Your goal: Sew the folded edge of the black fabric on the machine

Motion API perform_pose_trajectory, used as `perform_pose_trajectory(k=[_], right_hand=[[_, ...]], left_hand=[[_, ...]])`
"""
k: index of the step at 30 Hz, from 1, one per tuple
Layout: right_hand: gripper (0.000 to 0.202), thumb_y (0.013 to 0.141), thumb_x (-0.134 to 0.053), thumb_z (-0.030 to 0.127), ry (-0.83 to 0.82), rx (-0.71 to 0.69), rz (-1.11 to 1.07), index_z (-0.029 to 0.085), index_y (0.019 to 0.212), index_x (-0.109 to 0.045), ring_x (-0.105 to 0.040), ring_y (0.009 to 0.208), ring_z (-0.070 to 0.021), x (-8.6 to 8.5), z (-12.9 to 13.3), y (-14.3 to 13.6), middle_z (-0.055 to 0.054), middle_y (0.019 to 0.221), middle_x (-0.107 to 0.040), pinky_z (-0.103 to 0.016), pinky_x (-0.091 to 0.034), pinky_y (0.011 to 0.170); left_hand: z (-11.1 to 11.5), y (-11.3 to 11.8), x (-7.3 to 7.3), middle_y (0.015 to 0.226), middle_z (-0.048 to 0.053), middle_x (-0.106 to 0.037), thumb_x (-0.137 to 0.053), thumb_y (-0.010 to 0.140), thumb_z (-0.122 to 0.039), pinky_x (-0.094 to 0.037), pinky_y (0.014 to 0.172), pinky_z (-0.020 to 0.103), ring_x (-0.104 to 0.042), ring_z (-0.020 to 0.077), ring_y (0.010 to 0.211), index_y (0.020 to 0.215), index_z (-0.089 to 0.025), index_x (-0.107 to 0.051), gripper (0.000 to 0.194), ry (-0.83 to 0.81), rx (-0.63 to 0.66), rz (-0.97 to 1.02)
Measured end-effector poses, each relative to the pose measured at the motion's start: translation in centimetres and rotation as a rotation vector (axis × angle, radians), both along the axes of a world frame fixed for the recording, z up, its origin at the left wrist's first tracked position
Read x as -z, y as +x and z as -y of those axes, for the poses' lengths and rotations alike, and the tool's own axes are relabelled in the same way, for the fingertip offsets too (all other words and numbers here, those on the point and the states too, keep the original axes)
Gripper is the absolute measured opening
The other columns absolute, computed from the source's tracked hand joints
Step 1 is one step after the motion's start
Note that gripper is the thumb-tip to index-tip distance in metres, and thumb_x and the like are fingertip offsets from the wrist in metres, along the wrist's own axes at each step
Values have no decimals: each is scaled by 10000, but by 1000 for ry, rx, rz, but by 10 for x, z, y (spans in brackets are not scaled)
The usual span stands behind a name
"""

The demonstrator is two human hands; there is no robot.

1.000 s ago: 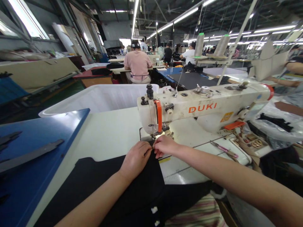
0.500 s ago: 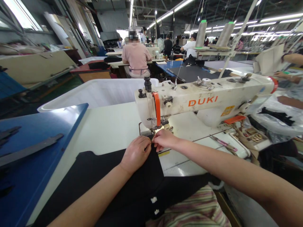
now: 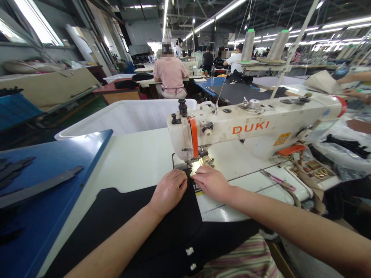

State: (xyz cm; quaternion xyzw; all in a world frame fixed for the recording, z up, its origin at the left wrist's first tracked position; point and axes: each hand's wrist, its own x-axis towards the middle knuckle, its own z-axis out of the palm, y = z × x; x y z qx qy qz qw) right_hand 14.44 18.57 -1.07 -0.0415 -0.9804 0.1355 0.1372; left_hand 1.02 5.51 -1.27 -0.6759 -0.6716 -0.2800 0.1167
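Observation:
A black fabric piece (image 3: 121, 216) lies across the white sewing table (image 3: 136, 158) and runs down to my lap. Its far edge sits under the needle area of a cream "DUKI" sewing machine (image 3: 255, 127). My left hand (image 3: 169, 191) rests flat on the fabric just left of the presser foot. My right hand (image 3: 210, 181) pinches the fabric's right edge beside it, right in front of the foot. The two hands nearly touch.
A blue side table (image 3: 43, 185) at the left holds dark strips. Behind the sewing table stands a white tub (image 3: 124, 116). Scissors (image 3: 278, 179) and small gold parts (image 3: 315, 172) lie to the machine's right. Thread cones (image 3: 247, 44) stand behind. Other people sit at machines further back.
Both hands have stayed at the presser foot. My right hand has slid slightly right and toward me along the fabric edge. The camera view shifted a little.

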Motion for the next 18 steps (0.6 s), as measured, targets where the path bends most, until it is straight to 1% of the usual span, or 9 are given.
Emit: perform_pose_trajectory(k=[5, 8, 13, 18], right_hand=[[186, 912, -454, 194, 148, -50, -21, 154, 865, -630, -479, 802, -180, 5, 1, -4, -51, 800, -573, -290, -394, 740], [151, 900, -480, 194, 199, -69, -30, 152, 832, -609, -468, 791, -183, 6, 0, -4, -45, 788, -559, -292, -390, 730], [136, 892, -490, 185, 212, -89, -18, 151, 822, -601, -468, 792, -187, 6, 0, -3, -45, 789, -552, -298, -401, 735], [126, 891, -490, 179, 224, -114, 3, 135, 853, -601, -473, 812, -196, 6, -1, -4, -57, 807, -556, -315, -411, 746]], left_hand=[[-1, 1, -2, 802, 62, -623, -449, 855, -107, -533, 748, 354, -582, 184, 782, 794, -156, -571, 145, 3, -9, 7], [-1, 1, -2, 804, 67, -626, -449, 862, -118, -536, 749, 357, -579, 187, 782, 802, -146, -577, 144, 4, -4, 5], [-1, 1, -1, 807, 68, -628, -447, 861, -124, -538, 746, 357, -583, 191, 785, 803, -152, -582, 149, 6, -9, -7], [0, 2, -1, 818, 67, -628, -443, 868, -125, -540, 753, 353, -585, 188, 798, 824, -156, -579, 146, -7, -11, -26]])
